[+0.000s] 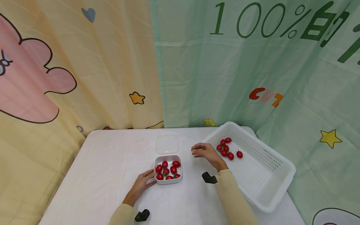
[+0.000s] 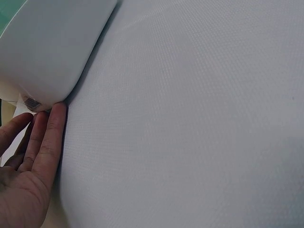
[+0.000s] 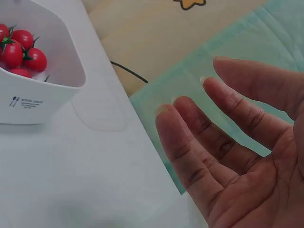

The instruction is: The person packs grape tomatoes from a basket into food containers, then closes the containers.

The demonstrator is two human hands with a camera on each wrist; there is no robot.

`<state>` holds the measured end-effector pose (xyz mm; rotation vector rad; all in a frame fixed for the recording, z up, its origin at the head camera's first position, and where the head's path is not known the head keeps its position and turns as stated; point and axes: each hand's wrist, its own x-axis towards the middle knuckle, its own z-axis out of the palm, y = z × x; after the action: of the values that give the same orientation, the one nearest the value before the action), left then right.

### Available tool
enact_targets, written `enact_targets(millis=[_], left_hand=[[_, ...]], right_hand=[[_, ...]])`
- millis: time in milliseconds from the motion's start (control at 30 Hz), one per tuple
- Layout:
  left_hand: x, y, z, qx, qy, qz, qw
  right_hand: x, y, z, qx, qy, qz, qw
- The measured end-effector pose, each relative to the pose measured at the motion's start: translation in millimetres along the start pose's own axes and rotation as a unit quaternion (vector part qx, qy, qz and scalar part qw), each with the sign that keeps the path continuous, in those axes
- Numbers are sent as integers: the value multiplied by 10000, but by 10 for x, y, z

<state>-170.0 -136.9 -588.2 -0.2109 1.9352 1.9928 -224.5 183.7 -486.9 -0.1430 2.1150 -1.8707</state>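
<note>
My left hand (image 1: 142,184) rests against the left side of a small white box (image 1: 168,182), its fingers fairly straight. In the left wrist view the fingertips (image 2: 58,111) touch the box's lower corner near a barcode label. Inside the box lie several red cherry tomatoes (image 1: 166,171) with green stems, also seen in the right wrist view. My right hand (image 1: 208,153) hovers between the box and a large white basket (image 1: 281,187), fingers loosely bent. Nothing shows between those fingers (image 3: 178,137) in the right wrist view.
More cherry tomatoes (image 1: 224,153) lie in the far left part of the perforated basket, one a little apart. A clear lid (image 1: 167,144) lies flat behind the box on the white-covered table (image 1: 112,156). Printed curtains (image 1: 197,78) hang around the table.
</note>
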Motion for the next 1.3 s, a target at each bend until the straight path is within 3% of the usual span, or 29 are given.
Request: enact_targets(millis=[267, 667, 1033, 1300], left_hand=[[0, -13, -4, 13, 20, -25, 10000], [-4, -10, -1, 6, 55, -43, 10000], [1, -11, 1, -1, -3, -67, 10000], [4, -1, -5, 0, -27, -41, 10000]], right_hand=[[-98, 31, -247, 262, 219, -50, 9994], [-183, 107, -536, 444, 838, 193, 9953], [-225, 158, -792, 306, 961, 338, 9943], [-244, 187, -958, -17, 1113, 682, 9914]])
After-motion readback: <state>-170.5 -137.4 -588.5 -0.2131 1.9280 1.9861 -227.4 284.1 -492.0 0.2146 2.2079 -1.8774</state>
